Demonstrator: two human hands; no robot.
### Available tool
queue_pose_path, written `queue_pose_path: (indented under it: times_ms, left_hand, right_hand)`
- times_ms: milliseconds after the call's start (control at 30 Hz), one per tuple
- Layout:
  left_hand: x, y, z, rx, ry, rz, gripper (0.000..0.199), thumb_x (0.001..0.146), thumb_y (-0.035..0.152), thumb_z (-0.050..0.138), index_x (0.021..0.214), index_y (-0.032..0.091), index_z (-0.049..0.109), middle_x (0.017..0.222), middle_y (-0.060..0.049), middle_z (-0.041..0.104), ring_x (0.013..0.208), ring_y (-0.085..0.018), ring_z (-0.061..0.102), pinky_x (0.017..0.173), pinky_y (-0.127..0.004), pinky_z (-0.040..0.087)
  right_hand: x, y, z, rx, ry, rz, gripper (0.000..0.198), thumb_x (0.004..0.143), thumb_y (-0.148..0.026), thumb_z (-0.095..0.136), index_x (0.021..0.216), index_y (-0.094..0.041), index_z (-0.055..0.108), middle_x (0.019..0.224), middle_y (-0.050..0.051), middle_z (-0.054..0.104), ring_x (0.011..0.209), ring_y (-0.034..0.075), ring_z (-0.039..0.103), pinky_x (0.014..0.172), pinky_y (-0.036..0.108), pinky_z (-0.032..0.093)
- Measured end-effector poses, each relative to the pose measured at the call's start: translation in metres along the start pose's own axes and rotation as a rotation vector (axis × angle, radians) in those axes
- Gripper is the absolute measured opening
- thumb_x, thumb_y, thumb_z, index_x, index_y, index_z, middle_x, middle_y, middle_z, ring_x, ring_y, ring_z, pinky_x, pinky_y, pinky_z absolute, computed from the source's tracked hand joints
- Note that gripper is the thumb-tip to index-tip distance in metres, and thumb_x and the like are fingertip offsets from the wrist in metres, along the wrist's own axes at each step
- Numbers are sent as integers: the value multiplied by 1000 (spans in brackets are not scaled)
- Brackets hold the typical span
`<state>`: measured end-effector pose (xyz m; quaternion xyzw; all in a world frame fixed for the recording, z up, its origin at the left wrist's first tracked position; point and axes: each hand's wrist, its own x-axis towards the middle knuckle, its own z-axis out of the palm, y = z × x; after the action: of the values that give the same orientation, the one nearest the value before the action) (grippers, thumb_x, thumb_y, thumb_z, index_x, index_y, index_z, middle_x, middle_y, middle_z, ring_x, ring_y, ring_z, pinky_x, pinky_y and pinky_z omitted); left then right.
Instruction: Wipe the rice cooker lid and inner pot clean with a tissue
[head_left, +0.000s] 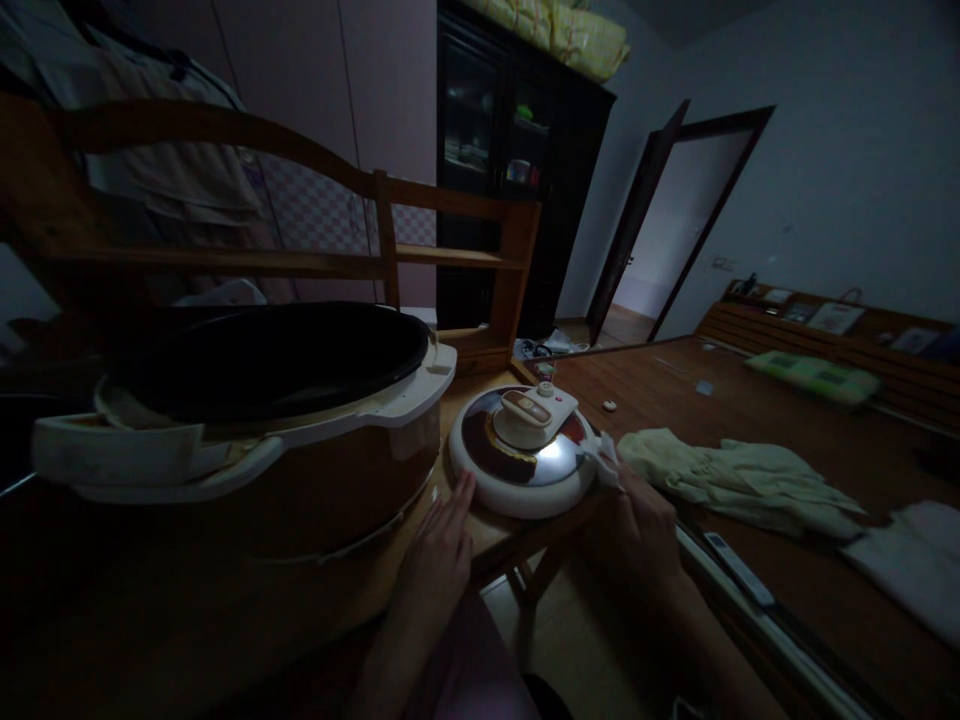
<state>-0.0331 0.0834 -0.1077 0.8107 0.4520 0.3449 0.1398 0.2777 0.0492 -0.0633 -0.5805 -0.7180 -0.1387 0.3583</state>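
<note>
A round lid (510, 464) with a white rim, a shiny brown top and a white knob assembly lies on the wooden desk. My left hand (441, 540) is stretched out flat beside it, fingertips touching the near left rim. On the lid's right edge, my right hand (646, 520) pinches a white tissue (606, 460) against the rim. Left of the lid stands the electric cooker body (375, 455), white-rimmed and without its lid, with a dark pot (300, 350) inside.
Behind the cooker rises a wooden desk shelf (457, 195). To the right, a wide brown bed surface (600, 370) holds a crumpled pale green cloth (727, 475), a remote control (739, 568) and a small round white piece (609, 406). A dark cabinet (574, 180) and a doorway are farther back.
</note>
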Motion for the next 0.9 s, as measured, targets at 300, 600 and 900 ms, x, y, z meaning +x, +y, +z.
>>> queue_pose_path:
  times_ms: [300,600,900]
  left_hand:
    - [-1,1,0,2,3,-4,78,86,2,34,158,27,17,161,-1,30,146,-17,33,122,-43,29]
    - [-1,1,0,28,-2,-7,77,87,1,33,158,27,17,161,0,31,145,-16,34,121,-42,29]
    - [-1,0,1,27,-6,4,77,87,2,33,158,26,16,161,-2,30,146,-17,32,122,-43,28]
  right_hand:
    - [31,-9,18,-9,-145,-46,47,99,-23,36,144,-22,50,151,9,47,142,26,41,115,51,38]
    - [10,-52,30,-48,-135,-249,54,95,-18,39,149,-14,41,155,13,39,146,28,33,116,51,37]
    - [-3,-66,22,-25,-203,-421,63,93,-22,41,154,-10,31,158,15,32,147,32,29,117,53,36]
